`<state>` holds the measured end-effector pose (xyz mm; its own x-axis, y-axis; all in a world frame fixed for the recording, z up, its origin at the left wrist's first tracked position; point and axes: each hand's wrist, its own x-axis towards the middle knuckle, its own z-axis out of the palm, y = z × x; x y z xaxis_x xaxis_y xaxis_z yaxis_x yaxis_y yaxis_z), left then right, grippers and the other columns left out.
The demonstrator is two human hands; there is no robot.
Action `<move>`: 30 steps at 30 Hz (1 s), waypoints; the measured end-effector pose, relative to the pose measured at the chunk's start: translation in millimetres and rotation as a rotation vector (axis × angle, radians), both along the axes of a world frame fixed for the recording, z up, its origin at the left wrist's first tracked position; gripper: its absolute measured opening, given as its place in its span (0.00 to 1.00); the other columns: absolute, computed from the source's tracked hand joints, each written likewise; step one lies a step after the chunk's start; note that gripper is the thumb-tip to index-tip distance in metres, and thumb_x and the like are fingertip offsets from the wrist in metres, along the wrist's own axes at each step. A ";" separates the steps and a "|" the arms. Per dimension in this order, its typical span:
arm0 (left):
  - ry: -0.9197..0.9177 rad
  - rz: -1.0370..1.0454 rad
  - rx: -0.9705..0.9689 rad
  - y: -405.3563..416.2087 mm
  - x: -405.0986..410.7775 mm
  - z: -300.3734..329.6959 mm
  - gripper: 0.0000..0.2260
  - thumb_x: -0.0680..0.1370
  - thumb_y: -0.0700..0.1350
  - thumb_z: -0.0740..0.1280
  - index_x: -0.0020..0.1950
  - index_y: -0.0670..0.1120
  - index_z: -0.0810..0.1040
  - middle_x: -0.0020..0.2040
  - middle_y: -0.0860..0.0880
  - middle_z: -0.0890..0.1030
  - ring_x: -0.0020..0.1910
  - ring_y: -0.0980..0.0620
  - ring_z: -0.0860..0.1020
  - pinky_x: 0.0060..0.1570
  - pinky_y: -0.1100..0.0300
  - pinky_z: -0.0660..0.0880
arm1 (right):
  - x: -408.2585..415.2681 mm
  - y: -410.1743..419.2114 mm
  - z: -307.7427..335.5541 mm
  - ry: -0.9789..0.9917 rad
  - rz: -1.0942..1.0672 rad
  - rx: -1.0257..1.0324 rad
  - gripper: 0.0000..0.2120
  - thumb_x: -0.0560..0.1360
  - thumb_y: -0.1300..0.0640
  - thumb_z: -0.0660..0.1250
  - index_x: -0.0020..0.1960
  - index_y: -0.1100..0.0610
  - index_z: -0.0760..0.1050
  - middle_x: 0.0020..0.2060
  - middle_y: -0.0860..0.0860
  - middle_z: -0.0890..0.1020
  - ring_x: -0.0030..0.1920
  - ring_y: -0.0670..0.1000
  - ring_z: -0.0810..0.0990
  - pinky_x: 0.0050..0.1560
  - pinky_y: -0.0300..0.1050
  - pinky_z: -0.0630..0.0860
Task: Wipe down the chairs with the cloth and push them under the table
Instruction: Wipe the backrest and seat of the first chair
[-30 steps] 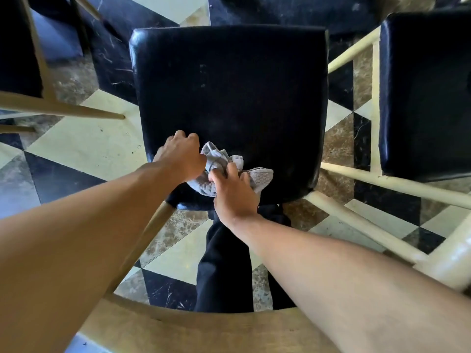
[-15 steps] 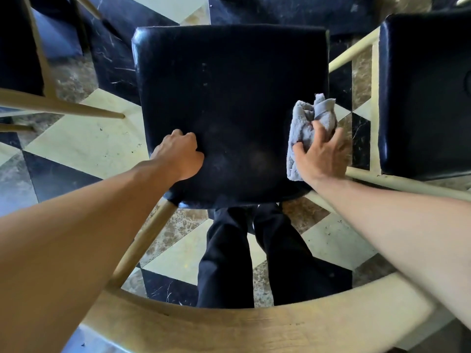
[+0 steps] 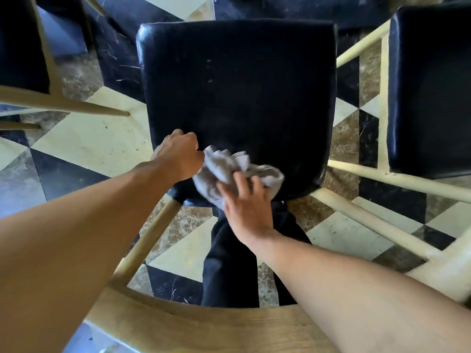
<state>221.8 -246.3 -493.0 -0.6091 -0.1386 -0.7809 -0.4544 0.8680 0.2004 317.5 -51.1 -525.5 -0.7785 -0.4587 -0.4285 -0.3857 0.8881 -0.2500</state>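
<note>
Your right hand (image 3: 248, 207) is pressing flat on the grey cloth (image 3: 229, 169), fingers spread over it rather than pinching, so that grip is basically an open palm pushing the crumpled cloth down. The cloth is sitting at the near edge of the black seat (image 3: 237, 93), partly bunching up between your two hands. Your left hand (image 3: 179, 155) is curled into a loose fist right beside the cloth, touching its left side and resting on the seat's near left corner; I can't tell if it's gripping the seat edge or just leaning on it.

The seat belongs to the chair you're leaning over, and its pale wooden backrest (image 3: 216, 327) is curving across the bottom of the view under your forearms. Your dark trousers (image 3: 229, 271) are showing between the backrest and the seat. Another black-seated chair (image 3: 430, 93) is standing just to the right, and a third one (image 3: 23, 44) is at the left edge, all on a chequered marble floor (image 3: 96, 138).
</note>
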 end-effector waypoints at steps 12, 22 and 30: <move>0.047 -0.066 -0.025 -4.1 -6.2 6.9 0.13 0.79 0.45 0.62 0.61 0.44 0.77 0.60 0.42 0.72 0.61 0.38 0.73 0.57 0.45 0.74 | -64.5 30.0 17.0 -0.164 0.677 0.128 0.26 0.75 0.54 0.52 0.73 0.47 0.67 0.69 0.59 0.65 0.65 0.62 0.68 0.55 0.59 0.74; 0.040 -0.020 -0.005 4.3 -6.3 6.3 0.11 0.79 0.46 0.62 0.59 0.46 0.78 0.59 0.44 0.73 0.60 0.40 0.74 0.55 0.47 0.74 | -130.5 101.5 19.0 -0.116 0.780 0.311 0.36 0.67 0.68 0.73 0.68 0.49 0.62 0.66 0.59 0.60 0.57 0.62 0.67 0.46 0.55 0.79; 0.112 0.121 0.024 13.4 -27.5 6.4 0.13 0.81 0.46 0.61 0.63 0.46 0.77 0.62 0.45 0.73 0.57 0.42 0.74 0.48 0.52 0.68 | -175.5 151.7 18.2 -0.173 0.520 0.264 0.28 0.69 0.72 0.68 0.62 0.49 0.68 0.66 0.55 0.60 0.62 0.62 0.65 0.48 0.52 0.80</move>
